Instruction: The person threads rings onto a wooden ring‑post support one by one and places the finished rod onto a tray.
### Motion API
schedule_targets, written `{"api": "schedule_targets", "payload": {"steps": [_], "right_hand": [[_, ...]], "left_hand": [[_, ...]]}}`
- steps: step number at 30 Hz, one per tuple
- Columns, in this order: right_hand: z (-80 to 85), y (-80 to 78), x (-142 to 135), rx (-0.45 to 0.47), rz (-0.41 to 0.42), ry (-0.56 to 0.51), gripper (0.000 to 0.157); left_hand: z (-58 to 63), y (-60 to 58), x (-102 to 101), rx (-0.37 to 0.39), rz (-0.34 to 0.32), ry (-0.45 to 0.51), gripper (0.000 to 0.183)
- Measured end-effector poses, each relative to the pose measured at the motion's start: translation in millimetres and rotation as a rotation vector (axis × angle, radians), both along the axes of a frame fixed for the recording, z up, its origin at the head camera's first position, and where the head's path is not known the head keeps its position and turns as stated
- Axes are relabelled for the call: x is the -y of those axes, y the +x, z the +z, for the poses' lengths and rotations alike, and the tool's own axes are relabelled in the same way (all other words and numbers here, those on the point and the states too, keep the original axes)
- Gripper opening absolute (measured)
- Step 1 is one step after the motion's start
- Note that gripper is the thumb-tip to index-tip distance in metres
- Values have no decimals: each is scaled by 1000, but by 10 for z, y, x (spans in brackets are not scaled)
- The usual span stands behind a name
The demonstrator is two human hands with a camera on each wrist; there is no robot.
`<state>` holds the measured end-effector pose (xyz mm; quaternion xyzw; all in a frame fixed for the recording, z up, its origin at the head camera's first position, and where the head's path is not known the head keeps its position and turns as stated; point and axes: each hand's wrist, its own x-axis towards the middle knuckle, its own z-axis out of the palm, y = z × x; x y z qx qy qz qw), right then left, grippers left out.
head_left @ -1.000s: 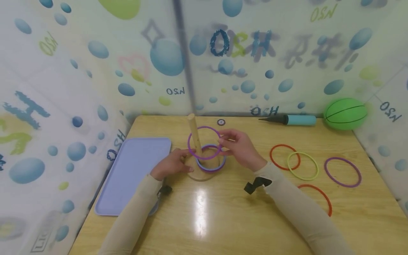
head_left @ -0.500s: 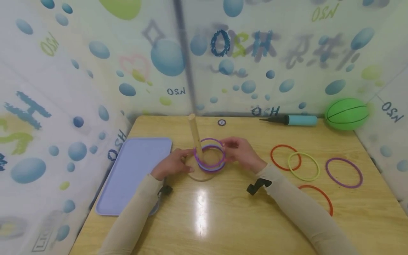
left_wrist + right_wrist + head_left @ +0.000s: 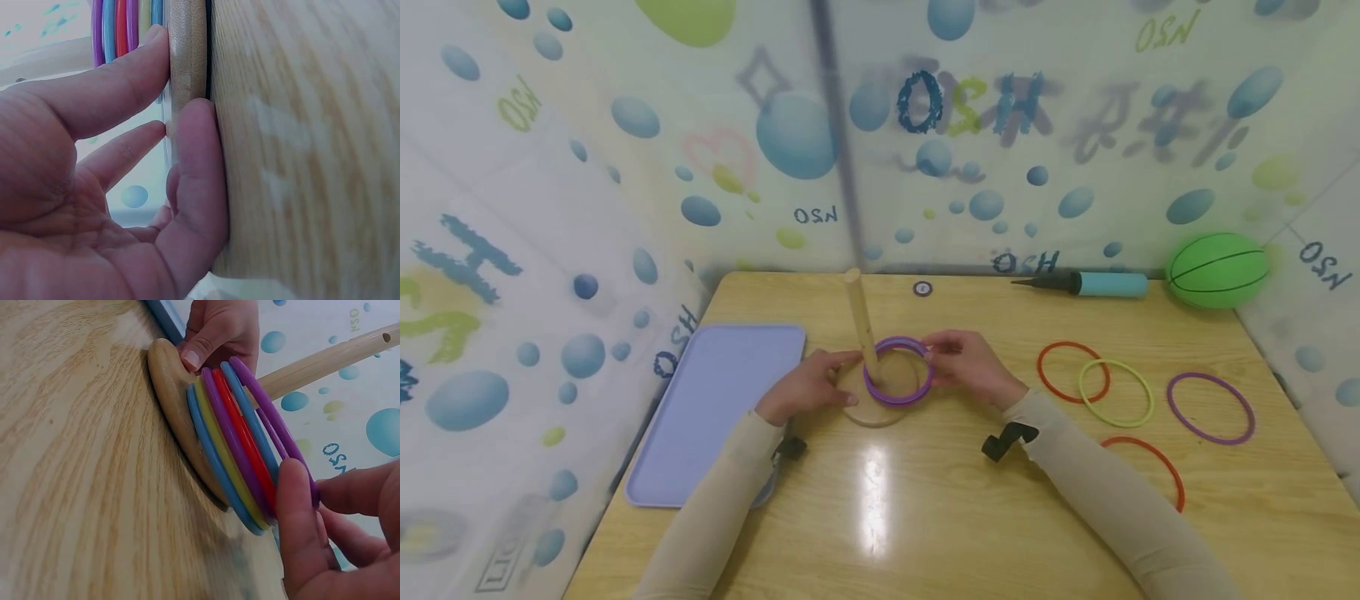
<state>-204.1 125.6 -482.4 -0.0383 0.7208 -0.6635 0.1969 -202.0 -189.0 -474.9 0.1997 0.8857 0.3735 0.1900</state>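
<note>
A wooden peg (image 3: 860,321) rises from a round wooden base (image 3: 861,410) on the table. My left hand (image 3: 808,386) grips the base's left edge, its thumb lying on the upper face in the left wrist view. Around the peg lies a stack of coloured rings: blue, yellow, purple, red (image 3: 240,425) and blue. The topmost purple ring (image 3: 275,414) encircles the peg too, tilted a little off the stack at the near side. My right hand (image 3: 972,365) pinches that ring's right side between thumb and fingers.
Right of the hands lie a red ring (image 3: 1040,371), a yellow ring (image 3: 1120,426), a purple ring (image 3: 1225,441) and another red ring (image 3: 1176,479). A lilac tray (image 3: 722,400) is at left. Along the back are a hand pump (image 3: 1112,285) and a green ball (image 3: 1217,271).
The purple ring has come down along the peg onto the top of the stack, my right hand lowering with it. My left hand has stayed on the base.
</note>
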Motion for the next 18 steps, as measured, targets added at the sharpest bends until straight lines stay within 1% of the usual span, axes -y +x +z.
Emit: {"api": "schedule_targets", "payload": {"steps": [3,12,15,18], "right_hand": [[-20,-12,1,2,3,7,35],[-53,-15,-4,-14,-14,-2,36],[-56,-19,-29,-27,-17,14,35],[-53,-38,-71,-56,-28,60,35]], "left_hand": [[5,6,9,16,3,-4,83],[17,10,-1,26,14,0,83],[15,5,-6,23,15,-2,83],[23,11,-9,17,12,-3,83]]}}
